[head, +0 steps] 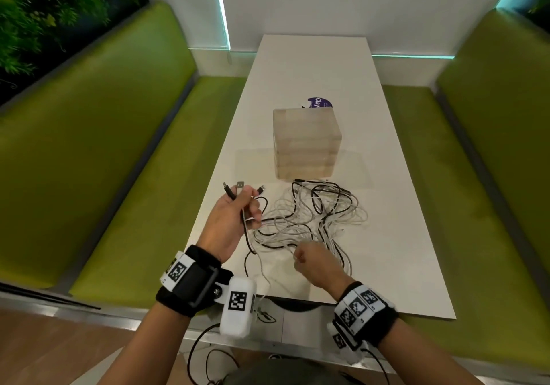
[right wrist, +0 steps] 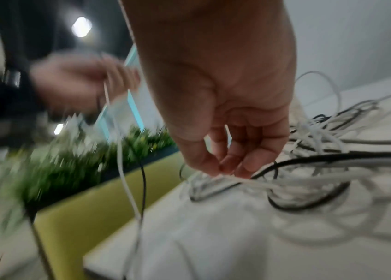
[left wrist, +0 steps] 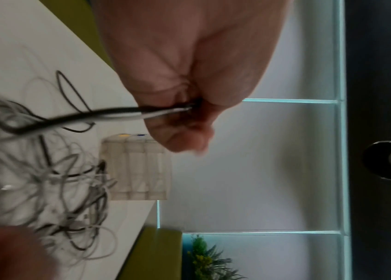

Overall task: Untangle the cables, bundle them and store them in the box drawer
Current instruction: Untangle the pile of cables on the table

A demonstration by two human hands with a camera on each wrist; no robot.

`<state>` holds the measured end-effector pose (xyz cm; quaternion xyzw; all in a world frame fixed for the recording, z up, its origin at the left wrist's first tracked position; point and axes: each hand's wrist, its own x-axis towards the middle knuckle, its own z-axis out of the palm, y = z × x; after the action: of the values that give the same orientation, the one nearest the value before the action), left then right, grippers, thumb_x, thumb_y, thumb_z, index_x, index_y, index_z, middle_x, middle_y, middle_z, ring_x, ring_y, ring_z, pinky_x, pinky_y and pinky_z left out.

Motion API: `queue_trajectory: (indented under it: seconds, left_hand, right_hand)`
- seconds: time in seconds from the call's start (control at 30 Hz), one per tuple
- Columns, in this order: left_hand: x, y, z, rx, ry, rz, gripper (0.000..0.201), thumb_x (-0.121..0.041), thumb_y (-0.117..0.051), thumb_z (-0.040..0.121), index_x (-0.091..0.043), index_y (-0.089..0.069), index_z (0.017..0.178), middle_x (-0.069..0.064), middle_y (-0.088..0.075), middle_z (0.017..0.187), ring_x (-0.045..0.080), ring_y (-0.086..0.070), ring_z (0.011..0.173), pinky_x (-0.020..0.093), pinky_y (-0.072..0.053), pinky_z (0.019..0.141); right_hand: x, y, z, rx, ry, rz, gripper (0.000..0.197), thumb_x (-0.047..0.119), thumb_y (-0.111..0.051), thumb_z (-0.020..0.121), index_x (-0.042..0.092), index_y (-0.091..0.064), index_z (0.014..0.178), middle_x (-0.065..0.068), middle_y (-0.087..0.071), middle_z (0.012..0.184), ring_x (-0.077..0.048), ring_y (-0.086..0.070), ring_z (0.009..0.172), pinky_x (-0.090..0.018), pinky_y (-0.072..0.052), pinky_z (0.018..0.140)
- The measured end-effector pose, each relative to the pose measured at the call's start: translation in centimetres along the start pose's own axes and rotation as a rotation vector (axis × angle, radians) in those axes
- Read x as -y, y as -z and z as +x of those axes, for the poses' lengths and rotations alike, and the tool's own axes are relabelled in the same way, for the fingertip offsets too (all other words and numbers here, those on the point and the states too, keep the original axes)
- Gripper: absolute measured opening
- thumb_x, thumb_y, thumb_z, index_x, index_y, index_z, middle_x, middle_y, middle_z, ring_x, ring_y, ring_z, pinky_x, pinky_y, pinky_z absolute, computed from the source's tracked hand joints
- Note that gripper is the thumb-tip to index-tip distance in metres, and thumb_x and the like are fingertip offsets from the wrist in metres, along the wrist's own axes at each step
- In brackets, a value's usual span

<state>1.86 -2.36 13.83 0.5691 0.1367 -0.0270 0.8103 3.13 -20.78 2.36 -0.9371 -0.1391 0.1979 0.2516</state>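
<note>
A tangle of white and black cables (head: 312, 215) lies on the white table (head: 312, 72), just in front of a translucent drawer box (head: 306, 143). My left hand (head: 235, 218) is raised above the table's left edge and grips several cable ends, with USB plugs (head: 235, 189) sticking up past the fingers; the wrist view shows black and white strands (left wrist: 108, 114) running out of the fist (left wrist: 189, 106). My right hand (head: 309, 258) is at the near side of the heap, and its fingertips (right wrist: 228, 168) pinch a white cable (right wrist: 256, 182) there.
Green bench seats (head: 125, 158) flank the table on both sides. A purple round label (head: 320, 103) lies behind the box. Cable strands (head: 253, 268) hang over the table's near edge. Artificial plants (head: 44, 12) stand at the far left.
</note>
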Motion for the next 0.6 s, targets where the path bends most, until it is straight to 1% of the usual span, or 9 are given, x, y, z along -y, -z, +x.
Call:
queue_trajectory:
  seconds: [0.07,0.13,0.2,0.27,0.33,0.4,0.47,0.53,0.6]
  left_hand:
    - [1.6,0.2,0.6,0.017,0.030,-0.061,0.026,-0.020,-0.039,0.102,-0.009,-0.054,0.084,0.008,-0.070,0.076,0.025,-0.070,0.079,0.033,-0.059,0.067]
    - [3.2,-0.3,1.0,0.053,0.055,-0.074,0.027,-0.020,-0.039,0.102,-0.008,-0.055,0.084,0.016,-0.073,0.098,0.032,-0.067,0.102,0.043,-0.056,0.088]
    - [4.3,-1.2,1.2,0.096,0.059,-0.067,0.027,-0.021,-0.038,0.102,-0.008,-0.056,0.087,0.019,-0.070,0.110,0.032,-0.064,0.110,0.046,-0.051,0.095]
    - [5.0,-2.3,1.3,0.165,0.058,-0.054,0.027,-0.023,-0.038,0.102,-0.007,-0.058,0.093,0.019,-0.067,0.117,0.031,-0.064,0.110,0.044,-0.052,0.093]
    - [5.5,-3.4,1.5,0.207,0.040,-0.041,0.028,-0.024,-0.039,0.101,-0.006,-0.060,0.102,0.018,-0.067,0.116,0.028,-0.066,0.101,0.039,-0.054,0.083]
    - [5.7,-4.3,1.6,0.230,0.032,-0.036,0.029,-0.024,-0.039,0.101,-0.006,-0.061,0.107,0.015,-0.067,0.110,0.024,-0.065,0.090,0.035,-0.052,0.076]
    - [5.7,-4.8,1.8,0.243,0.025,-0.007,0.030,-0.022,-0.039,0.101,-0.004,-0.062,0.109,0.011,-0.068,0.101,0.019,-0.064,0.086,0.033,-0.050,0.076]
    - [5.8,-5.0,1.9,0.250,0.024,0.006,0.028,-0.023,-0.044,0.097,-0.001,-0.061,0.101,0.006,-0.070,0.085,0.015,-0.064,0.077,0.029,-0.052,0.068]
    - [5.8,-5.1,1.9,0.244,0.015,0.012,0.030,-0.029,-0.048,0.093,0.000,-0.057,0.090,0.004,-0.065,0.071,0.014,-0.060,0.062,0.027,-0.048,0.055]
  right_hand:
    - [0.3,1.6,-0.6,-0.078,0.044,0.281,0.005,0.014,-0.059,0.088,0.018,-0.058,0.085,0.000,-0.064,0.083,-0.014,-0.057,0.073,-0.027,-0.046,0.066]
    - [0.8,3.5,-1.4,-0.123,0.100,0.584,0.011,0.012,-0.059,0.089,0.021,-0.058,0.084,0.001,-0.062,0.073,-0.005,-0.052,0.059,-0.019,-0.040,0.057]
    - [1.7,5.1,-1.7,-0.147,0.154,0.742,0.012,0.009,-0.058,0.091,0.020,-0.061,0.087,0.000,-0.060,0.068,-0.005,-0.053,0.057,-0.018,-0.041,0.055]
    - [2.3,6.1,-1.7,-0.168,0.172,0.820,0.007,0.006,-0.059,0.090,0.011,-0.063,0.094,-0.001,-0.063,0.071,-0.006,-0.058,0.059,-0.017,-0.045,0.055]
    - [2.4,6.5,-1.4,-0.191,0.152,0.924,0.011,-0.001,-0.063,0.086,-0.001,-0.059,0.096,-0.001,-0.066,0.079,-0.004,-0.062,0.059,-0.015,-0.046,0.052]
    - [2.1,6.6,-0.9,-0.223,0.150,0.989,0.016,-0.006,-0.065,0.082,-0.001,-0.053,0.089,0.002,-0.070,0.094,-0.007,-0.067,0.067,-0.020,-0.050,0.056]
    - [1.8,6.6,-0.5,-0.256,0.156,1.023,0.022,-0.006,-0.066,0.080,0.004,-0.048,0.083,-0.001,-0.071,0.107,-0.017,-0.070,0.079,-0.027,-0.054,0.062]
    - [1.7,6.7,-0.3,-0.242,0.156,1.022,0.023,-0.006,-0.068,0.079,0.001,-0.047,0.084,-0.014,-0.070,0.097,-0.022,-0.067,0.072,-0.029,-0.054,0.061]
    - [1.7,6.7,-0.4,-0.175,0.191,0.990,0.023,-0.003,-0.068,0.081,-0.004,-0.048,0.092,-0.019,-0.065,0.083,-0.017,-0.062,0.062,-0.026,-0.051,0.059]
